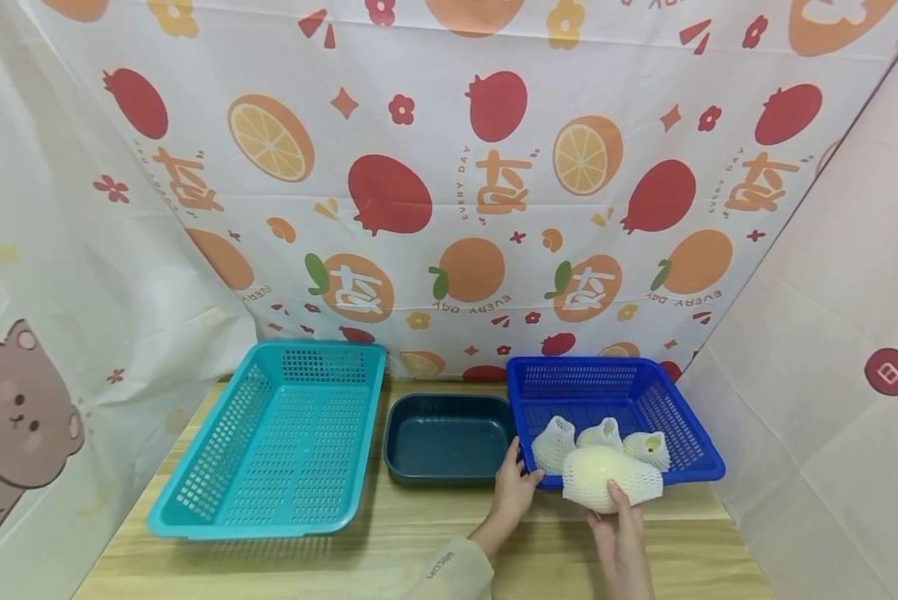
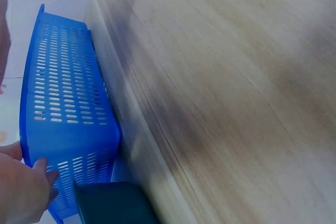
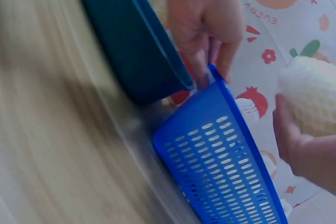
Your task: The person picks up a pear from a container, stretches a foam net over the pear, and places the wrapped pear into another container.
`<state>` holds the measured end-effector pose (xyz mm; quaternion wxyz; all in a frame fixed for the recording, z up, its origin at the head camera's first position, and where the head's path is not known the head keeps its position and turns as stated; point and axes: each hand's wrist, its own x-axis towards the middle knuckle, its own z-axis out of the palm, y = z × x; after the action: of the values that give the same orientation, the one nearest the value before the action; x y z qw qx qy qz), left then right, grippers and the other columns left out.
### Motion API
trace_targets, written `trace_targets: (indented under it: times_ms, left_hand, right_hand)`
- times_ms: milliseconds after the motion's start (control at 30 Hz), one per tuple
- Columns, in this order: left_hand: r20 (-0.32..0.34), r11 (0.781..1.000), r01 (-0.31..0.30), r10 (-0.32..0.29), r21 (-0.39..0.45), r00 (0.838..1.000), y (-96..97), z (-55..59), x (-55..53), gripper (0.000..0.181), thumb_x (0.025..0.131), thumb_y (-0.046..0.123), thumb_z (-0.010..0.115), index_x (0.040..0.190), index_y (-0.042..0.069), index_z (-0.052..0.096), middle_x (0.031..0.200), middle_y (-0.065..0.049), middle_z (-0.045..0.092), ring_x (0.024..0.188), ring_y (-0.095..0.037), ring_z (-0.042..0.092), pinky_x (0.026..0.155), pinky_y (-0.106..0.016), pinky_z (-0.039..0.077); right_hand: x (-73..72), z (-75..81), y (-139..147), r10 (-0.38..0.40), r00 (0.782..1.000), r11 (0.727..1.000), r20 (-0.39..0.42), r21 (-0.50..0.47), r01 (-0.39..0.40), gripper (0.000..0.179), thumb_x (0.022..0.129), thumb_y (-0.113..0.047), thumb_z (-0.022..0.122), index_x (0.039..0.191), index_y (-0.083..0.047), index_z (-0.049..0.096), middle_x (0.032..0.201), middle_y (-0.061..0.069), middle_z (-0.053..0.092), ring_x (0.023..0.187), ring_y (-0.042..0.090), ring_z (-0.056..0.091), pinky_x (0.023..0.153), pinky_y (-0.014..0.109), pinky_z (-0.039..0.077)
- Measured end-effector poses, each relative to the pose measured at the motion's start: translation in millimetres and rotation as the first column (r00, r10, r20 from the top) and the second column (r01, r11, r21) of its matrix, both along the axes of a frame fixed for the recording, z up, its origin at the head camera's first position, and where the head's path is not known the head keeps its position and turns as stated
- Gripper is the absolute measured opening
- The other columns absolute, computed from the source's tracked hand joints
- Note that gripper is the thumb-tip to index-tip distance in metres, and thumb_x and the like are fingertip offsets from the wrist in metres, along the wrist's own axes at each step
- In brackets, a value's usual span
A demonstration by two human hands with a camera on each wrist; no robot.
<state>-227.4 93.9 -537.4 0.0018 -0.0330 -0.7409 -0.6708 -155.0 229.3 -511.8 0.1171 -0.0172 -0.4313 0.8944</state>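
My left hand (image 1: 514, 487) pinches the near left corner of a blue plastic basket (image 1: 584, 379), its fingers and thumb on either side of the rim. In the right wrist view, the basket's slotted side (image 3: 220, 161) shows below that hand. A pale yellowish fruit in a white foam net (image 1: 606, 477) is held in my right hand (image 1: 619, 529), over the basket's front rim. The right wrist view shows the netted fruit (image 3: 312, 98) raised above the rim, thumb against its side. Behind it, several more netted fruits (image 1: 553, 446) sit inside the basket.
A dark teal rectangular bin (image 1: 449, 481) stands just left of the blue basket. Farther left is a larger turquoise slotted basket (image 1: 298, 454). All rest on a wooden table (image 1: 388, 554), with a fruit-print cloth (image 1: 433, 333) hanging behind and pale cloths at both sides.
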Motion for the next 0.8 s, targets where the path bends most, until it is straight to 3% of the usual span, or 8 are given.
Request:
trace_targets:
  times_ms: [133,233,300,400,500,667,800]
  left_hand:
    - [0.004,1.0,0.0,0.0,0.004,1.0,-0.3,-1.3,-1.0,0.062,0.082,-0.007,0.063,0.135,-0.011,0.032,0.126,-0.036,0.042,0.11,-0.045,0.047,0.083,-0.042,0.047]
    - [0.007,1.0,0.006,-0.006,0.004,1.0,-0.2,-1.9,-1.7,0.062,0.082,-0.007,0.063,0.135,-0.011,0.031,0.124,-0.036,0.043,0.11,-0.044,0.048,0.084,-0.042,0.046]
    - [0.008,1.0,0.01,-0.01,0.011,1.0,0.3,-2.0,-2.1,0.061,0.082,-0.008,0.062,0.135,-0.011,0.031,0.124,-0.036,0.044,0.11,-0.044,0.048,0.084,-0.042,0.046]
    - [0.011,1.0,0.009,-0.009,0.018,1.0,0.4,-1.8,-1.6,0.061,0.082,-0.008,0.062,0.135,-0.011,0.031,0.124,-0.036,0.044,0.11,-0.044,0.048,0.084,-0.042,0.047]
    - [0.01,1.0,0.007,-0.007,0.019,1.0,0.4,-1.6,-1.6,0.061,0.082,-0.009,0.062,0.135,-0.011,0.031,0.123,-0.035,0.045,0.11,-0.044,0.048,0.084,-0.042,0.047]
    - [0.015,1.0,0.002,-0.002,0.016,1.0,0.4,-1.0,-2.3,0.061,0.082,-0.009,0.062,0.134,-0.011,0.032,0.123,-0.035,0.045,0.109,-0.043,0.048,0.084,-0.042,0.046]
    - [0.017,1.0,0.001,-0.001,0.02,1.0,1.4,-1.3,-2.9,0.061,0.082,-0.009,0.062,0.134,-0.01,0.032,0.123,-0.035,0.045,0.11,-0.043,0.048,0.085,-0.042,0.046]
  right_hand:
    - [-3.7,7.8,9.2,0.124,0.982,0.987,-0.145,-0.082,-0.136,0.035,0.098,-0.009,0.014,0.132,-0.015,0.02,0.127,0.007,0.036,0.114,0.017,0.047,0.093,0.035,0.04]
    - [-8.7,11.8,17.3,0.155,0.968,0.983,-0.197,-0.07,-0.172,0.039,0.097,-0.007,0.01,0.134,-0.017,0.018,0.129,0.007,0.033,0.116,0.018,0.045,0.094,0.036,0.039]
    - [-11.6,16.1,22.1,0.144,0.975,0.989,-0.167,-0.014,-0.148,0.038,0.098,-0.008,0.012,0.133,-0.018,0.023,0.126,0.004,0.039,0.112,0.016,0.047,0.093,0.032,0.039]
    - [-15.7,24.9,27.1,0.104,0.993,0.991,-0.048,0.089,-0.099,0.031,0.1,-0.016,0.019,0.125,-0.02,0.035,0.116,-0.002,0.049,0.105,0.011,0.051,0.091,0.025,0.037]
    - [-21.9,33.6,31.6,0.086,0.995,0.99,0.042,0.105,-0.09,0.025,0.1,-0.022,0.024,0.123,-0.02,0.036,0.113,-0.004,0.049,0.102,0.009,0.049,0.091,0.023,0.034]
    - [-37.3,50.1,38.5,0.062,0.995,0.997,0.082,0.036,-0.065,0.024,0.099,-0.016,0.036,0.122,-0.02,0.04,0.114,-0.002,0.046,0.1,0.011,0.047,0.088,0.025,0.038]
    - [-52.8,69.3,43.1,0.017,0.987,0.992,0.162,0.12,-0.037,0.024,0.094,-0.014,0.049,0.117,-0.019,0.044,0.109,-0.003,0.048,0.097,0.009,0.049,0.087,0.024,0.039]
